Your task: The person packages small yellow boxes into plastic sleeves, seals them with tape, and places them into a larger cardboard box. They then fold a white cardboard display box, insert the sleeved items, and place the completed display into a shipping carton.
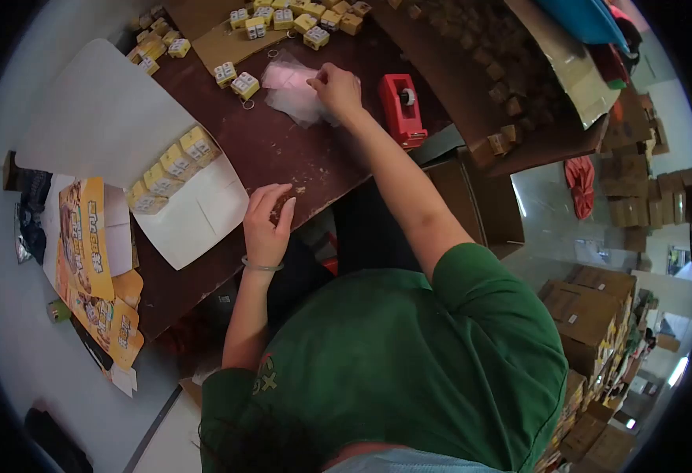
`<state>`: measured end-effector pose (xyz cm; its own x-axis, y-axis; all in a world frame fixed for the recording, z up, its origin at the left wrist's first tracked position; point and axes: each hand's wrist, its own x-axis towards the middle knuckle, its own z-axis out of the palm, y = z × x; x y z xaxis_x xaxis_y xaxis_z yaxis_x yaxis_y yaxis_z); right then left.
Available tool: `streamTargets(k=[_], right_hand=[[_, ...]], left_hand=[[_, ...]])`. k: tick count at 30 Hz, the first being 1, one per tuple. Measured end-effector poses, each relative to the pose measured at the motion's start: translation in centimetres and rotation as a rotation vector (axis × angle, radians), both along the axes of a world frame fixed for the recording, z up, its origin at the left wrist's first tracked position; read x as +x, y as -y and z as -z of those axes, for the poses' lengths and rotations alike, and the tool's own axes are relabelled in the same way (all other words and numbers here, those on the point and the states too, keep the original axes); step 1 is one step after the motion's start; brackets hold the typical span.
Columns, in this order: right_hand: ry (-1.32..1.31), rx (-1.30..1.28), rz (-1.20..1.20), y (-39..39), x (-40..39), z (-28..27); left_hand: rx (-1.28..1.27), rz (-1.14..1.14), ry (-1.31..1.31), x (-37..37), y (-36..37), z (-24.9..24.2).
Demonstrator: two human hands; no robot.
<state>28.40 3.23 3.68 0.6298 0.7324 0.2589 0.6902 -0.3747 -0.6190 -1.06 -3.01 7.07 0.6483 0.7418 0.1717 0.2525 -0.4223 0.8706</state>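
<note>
My right hand [336, 91] pinches the edge of a clear plastic bag in a small pile of thin plastic bags [287, 85] on the dark table. At the table's near edge, my left hand [266, 225] is held with thumb and fingers apart and nothing visible between them. Left of it lies an open white box [198, 229] with a row of small yellow-and-white cubes [174, 164] along its inside. Two loose yellow cubes with key rings [243, 85] sit beside the bags. A red tape dispenser [402, 110] stands right of my right hand.
More yellow cubes [314, 35] lie on cardboard at the back. A large cardboard box [574, 83] with many small brown cubes is at the right. Flattened orange printed boxes [86, 244] lie at the left; cartons [586, 311] are stacked behind on the right.
</note>
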Motion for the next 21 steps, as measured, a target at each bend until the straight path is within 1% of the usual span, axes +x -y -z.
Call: streamTargets(k=[3,5,6,7,8,10,11,13,14,16,17,19,20,21], right_hand=[[-0.645,0.255,-0.161,5.1,-1.0,-0.8],[-1.088,0.327,-0.377,9.0,-5.0,-0.4],[-1.104,0.223,-0.436,10.7,-6.9,0.0],[-0.819,0.162,-0.369,12.2,-8.2,-0.7],[-0.530,0.108,-0.299,13.3,-8.7,-2.0],[0.244,0.329,-0.156,14.3,-8.2,-4.4],[0.220,0.311,-0.268,15.0,-7.4,-5.4],[0.313,0.222,-0.540,16.0,-6.4,-5.7],[0.156,0.217,-0.619,16.5,-6.4,-5.7],[-0.199,0.040,-0.779,17.8,-6.1,-6.4],[-0.406,0.033,-0.786,18.3,-6.3,-6.0],[-1.137,-0.016,-0.913,19.0,-5.9,-5.3],[-1.173,0.013,-0.943,19.2,-5.9,-5.0],[-0.807,0.212,-0.824,19.2,-6.6,-4.6]], left_hand=[[-0.605,0.089,0.403,2.5,-0.9,1.6],[-0.956,0.233,0.529,3.9,-1.7,1.4],[-1.133,0.297,0.596,4.4,-2.0,1.5],[-1.281,0.401,0.671,5.0,-2.2,1.9],[-1.285,0.434,0.667,5.4,-1.9,1.5],[-1.326,0.499,0.605,5.6,-1.1,0.7],[-1.310,0.586,0.561,5.4,-0.6,0.5],[-1.278,0.769,0.468,5.1,0.7,0.3],[-1.338,0.775,0.472,4.4,1.3,0.8],[-1.550,0.750,0.524,3.7,2.7,1.2],[-1.625,0.728,0.643,3.6,4.2,1.6],[-1.739,0.767,0.650,3.2,5.5,2.2],[-1.647,0.688,0.577,3.1,5.7,2.0],[-1.547,0.598,0.532,2.8,5.7,2.5]])
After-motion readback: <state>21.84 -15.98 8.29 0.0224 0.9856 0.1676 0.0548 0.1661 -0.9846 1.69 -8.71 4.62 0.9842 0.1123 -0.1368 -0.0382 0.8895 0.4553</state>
